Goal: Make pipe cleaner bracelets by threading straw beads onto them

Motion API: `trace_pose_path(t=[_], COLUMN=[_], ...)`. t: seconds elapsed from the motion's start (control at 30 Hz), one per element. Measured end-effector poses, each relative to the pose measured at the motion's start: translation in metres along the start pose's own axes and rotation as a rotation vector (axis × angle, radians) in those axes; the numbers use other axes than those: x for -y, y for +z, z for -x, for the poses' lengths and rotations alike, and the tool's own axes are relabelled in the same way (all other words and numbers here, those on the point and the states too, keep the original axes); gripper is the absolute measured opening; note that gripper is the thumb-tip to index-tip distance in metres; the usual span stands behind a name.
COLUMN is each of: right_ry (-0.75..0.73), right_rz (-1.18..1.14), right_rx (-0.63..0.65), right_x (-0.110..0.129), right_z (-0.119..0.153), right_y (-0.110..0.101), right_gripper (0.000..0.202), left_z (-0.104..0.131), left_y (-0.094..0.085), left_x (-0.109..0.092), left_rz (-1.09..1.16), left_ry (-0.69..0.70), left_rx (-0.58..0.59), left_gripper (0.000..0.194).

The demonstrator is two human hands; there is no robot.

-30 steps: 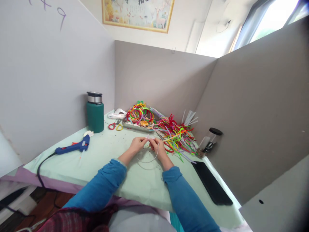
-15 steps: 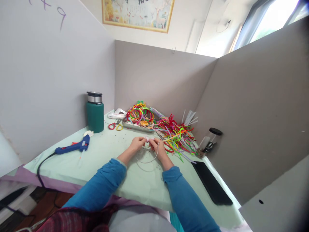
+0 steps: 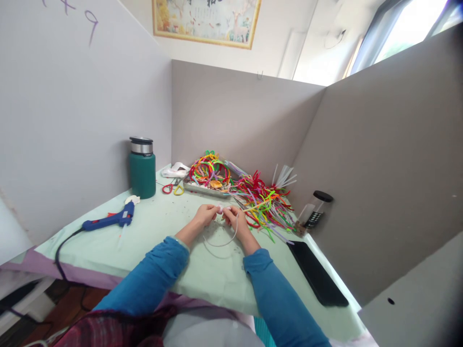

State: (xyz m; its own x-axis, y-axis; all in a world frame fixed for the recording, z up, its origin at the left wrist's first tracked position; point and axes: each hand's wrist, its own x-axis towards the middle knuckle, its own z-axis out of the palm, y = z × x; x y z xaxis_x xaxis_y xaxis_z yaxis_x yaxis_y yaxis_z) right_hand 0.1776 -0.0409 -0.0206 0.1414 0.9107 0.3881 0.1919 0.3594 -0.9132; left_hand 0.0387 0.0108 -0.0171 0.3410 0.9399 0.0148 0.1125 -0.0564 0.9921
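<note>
Both hands meet over the middle of the table, fingertips close together. My left hand (image 3: pixel 207 214) is closed, pinching one side of a small pale pink piece (image 3: pixel 220 208) whose exact kind I cannot make out. On its other side my right hand (image 3: pixel 236 219) is closed too, thumb and fingers pressed together. A thin white pipe cleaner (image 3: pixel 228 242) hangs from my right hand and curves down and left over the tabletop. The fingers partly hide how it joins the pink piece.
A metal tray (image 3: pixel 208 191) of colourful pieces and a pile of pipe cleaners (image 3: pixel 264 200) lie beyond my hands. At left are a blue glue gun (image 3: pixel 108 221) and a green bottle (image 3: pixel 142 174). A black phone-like slab (image 3: pixel 318 274) and clear jar (image 3: pixel 314 212) are right.
The fingertips and the pink piece have shifted slightly. The white pipe cleaner's loop hangs a little differently. Both arms stay in nearly the same place.
</note>
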Motion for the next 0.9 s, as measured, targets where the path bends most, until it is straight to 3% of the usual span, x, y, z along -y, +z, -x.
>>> trace_pose_path(t=[0.27,0.57,0.9], right_ry=[-0.004,0.013,0.053], right_rz=[-0.039,-0.037,-0.117], right_rx=[0.024,-0.035,-0.049], right_x=[-0.003,-0.014,-0.009], right_z=[-0.001,-0.006,-0.005], right_y=[-0.001,-0.002,-0.003], right_gripper=[0.031,0.035,0.035], left_z=[0.003,-0.001,0.002], left_y=[-0.002,0.0,0.001], left_x=[-0.003,0.004,-0.001], left_rz=[0.061,-0.046,-0.074], left_ry=[-0.05,0.177,0.286], left_rx=[0.055,-0.109,-0.111], left_gripper=[0.039,0.036,0.039])
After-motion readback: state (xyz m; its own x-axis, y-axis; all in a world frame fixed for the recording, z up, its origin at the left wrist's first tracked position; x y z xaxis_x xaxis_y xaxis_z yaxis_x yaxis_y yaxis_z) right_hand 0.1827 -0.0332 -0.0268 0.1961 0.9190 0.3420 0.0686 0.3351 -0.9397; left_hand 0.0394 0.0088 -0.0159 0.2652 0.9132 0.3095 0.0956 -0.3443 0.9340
